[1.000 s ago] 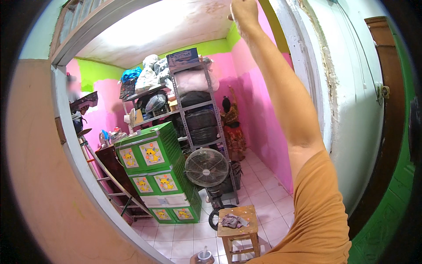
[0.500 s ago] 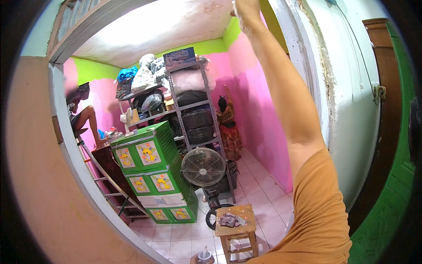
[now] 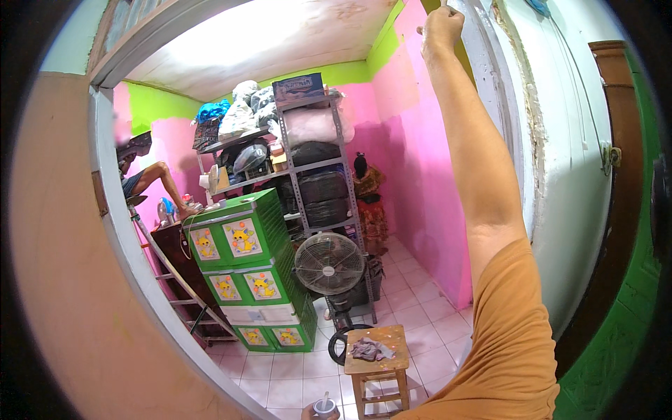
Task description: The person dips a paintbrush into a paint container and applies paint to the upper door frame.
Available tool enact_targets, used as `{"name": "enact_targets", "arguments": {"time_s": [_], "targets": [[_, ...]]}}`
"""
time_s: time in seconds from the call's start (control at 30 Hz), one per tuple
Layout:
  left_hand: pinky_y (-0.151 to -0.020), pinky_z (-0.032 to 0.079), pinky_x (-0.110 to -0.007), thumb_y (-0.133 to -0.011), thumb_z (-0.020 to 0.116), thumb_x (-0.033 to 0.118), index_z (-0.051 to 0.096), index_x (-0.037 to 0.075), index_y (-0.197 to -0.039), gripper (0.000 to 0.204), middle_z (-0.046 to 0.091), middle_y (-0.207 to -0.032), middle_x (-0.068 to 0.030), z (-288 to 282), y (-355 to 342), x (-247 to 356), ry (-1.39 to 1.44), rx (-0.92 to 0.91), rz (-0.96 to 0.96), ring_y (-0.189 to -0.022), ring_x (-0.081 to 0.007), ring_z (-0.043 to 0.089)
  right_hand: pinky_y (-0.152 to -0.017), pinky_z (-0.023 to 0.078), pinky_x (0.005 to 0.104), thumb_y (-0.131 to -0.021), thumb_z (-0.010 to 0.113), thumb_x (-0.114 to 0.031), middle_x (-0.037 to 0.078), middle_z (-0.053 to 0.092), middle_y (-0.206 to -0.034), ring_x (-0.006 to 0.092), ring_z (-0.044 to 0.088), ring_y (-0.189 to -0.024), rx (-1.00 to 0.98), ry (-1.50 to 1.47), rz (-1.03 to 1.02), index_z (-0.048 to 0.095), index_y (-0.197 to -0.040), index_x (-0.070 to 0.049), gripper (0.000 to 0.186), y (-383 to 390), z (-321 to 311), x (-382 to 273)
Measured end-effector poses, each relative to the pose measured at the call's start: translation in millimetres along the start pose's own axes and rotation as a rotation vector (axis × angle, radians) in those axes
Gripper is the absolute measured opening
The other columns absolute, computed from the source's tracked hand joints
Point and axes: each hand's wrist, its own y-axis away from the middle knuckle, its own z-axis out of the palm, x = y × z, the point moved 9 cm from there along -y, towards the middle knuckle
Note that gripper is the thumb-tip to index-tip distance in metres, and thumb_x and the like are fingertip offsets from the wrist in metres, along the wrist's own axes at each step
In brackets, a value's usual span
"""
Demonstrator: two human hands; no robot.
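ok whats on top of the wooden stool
A crumpled greyish-purple cloth lies on the speckled seat of the wooden stool. The patch beneath the cloth is covered, so whatever might be there can't be seen.

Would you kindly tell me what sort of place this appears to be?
Probably a household storage room: it has a packed metal shelf, a green cabinet and a standing fan.

1 small, pale, round cup [image 3: 325, 407] sits mouth up in the left hand [image 3: 307, 413], with 1 light, thin stick [image 3: 325, 397] leaning inside. 1 slim object [image 3: 444, 3], mostly cut off, juts up from the raised right hand [image 3: 444, 26].
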Motion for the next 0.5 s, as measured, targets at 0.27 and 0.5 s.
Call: {"name": "enact_targets", "arguments": {"time_s": [0.27,0.5], "targets": [[-0.081,0.054,-0.033,-0.083,0.086,0.018,0.057,0.0,-0.133,0.061,0.07,-0.105,-0.0096,-13.4,2.3,21.2,0.081,0.036,0.003,-0.091,-0.0168,0.066,-0.084,0.052,0.0474,-0.098,0.049,-0.018,0.025,0.066,-0.097,0.0378,0.067,-0.094,-0.21,0.112,-0.129,0.053,-0.122,0.001,0.03,40.3,96.0,40.7],[-0.081,0.054,-0.032,-0.082,0.087,0.015,0.058,0.0,-0.132,0.059,0.071,-0.105,-0.0098,-36.6,24.3,-7.8,0.064,0.136,-0.051,-0.091,-0.0167,0.066,-0.076,0.055,0.0414,-0.098,0.051,-0.017,0.02,0.066,-0.082,0.0345,0.069,-0.082,-0.56,0.067,0.333,0.053,-0.125,-0.004,0.029,204.2,170.1,-24.1]]}}
